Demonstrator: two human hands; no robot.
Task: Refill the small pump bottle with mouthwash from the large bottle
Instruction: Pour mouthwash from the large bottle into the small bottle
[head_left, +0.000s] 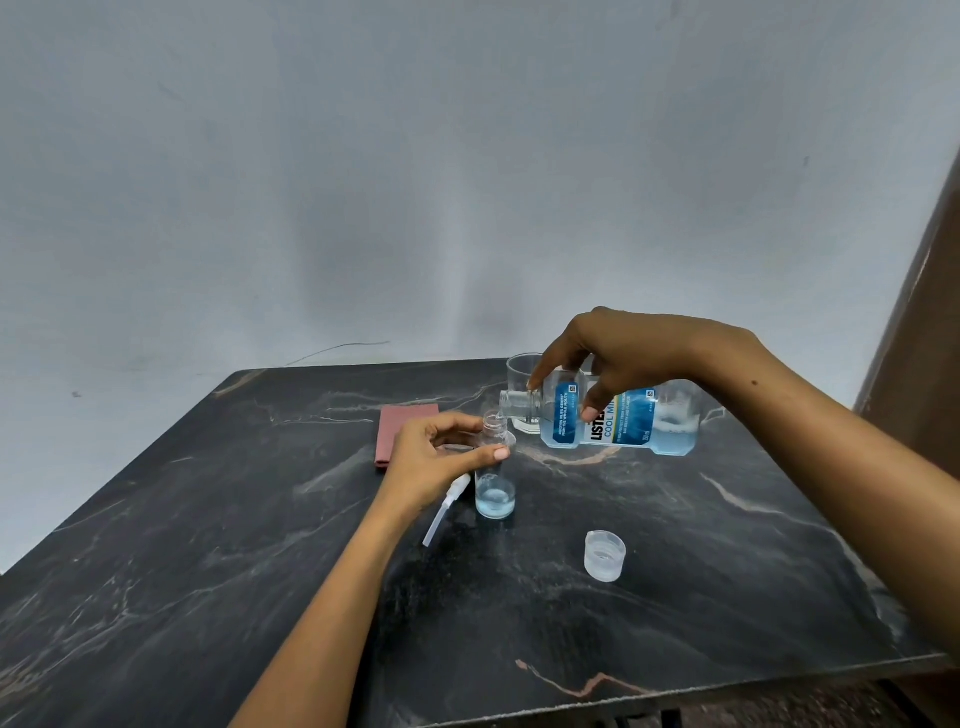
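Lying lowest in frame, right of centre, the large bottle's cap (604, 555) is waiting. Above it, the left hand (436, 460) is pinching the light, tippy small pump bottle (494, 467) by its shoulder. Higher right, the right hand (623, 358) is gripping the slick, heavier large bottle (618, 421) mid-body, pouring.

dark marble-look table (208, 571), small bottle (495, 483) standing mid-table with a bit of blue liquid, pump (445, 506) lying just left of it, clear cap (604, 555) nearer the front, red cloth (397, 426) and glass (522, 384) further back
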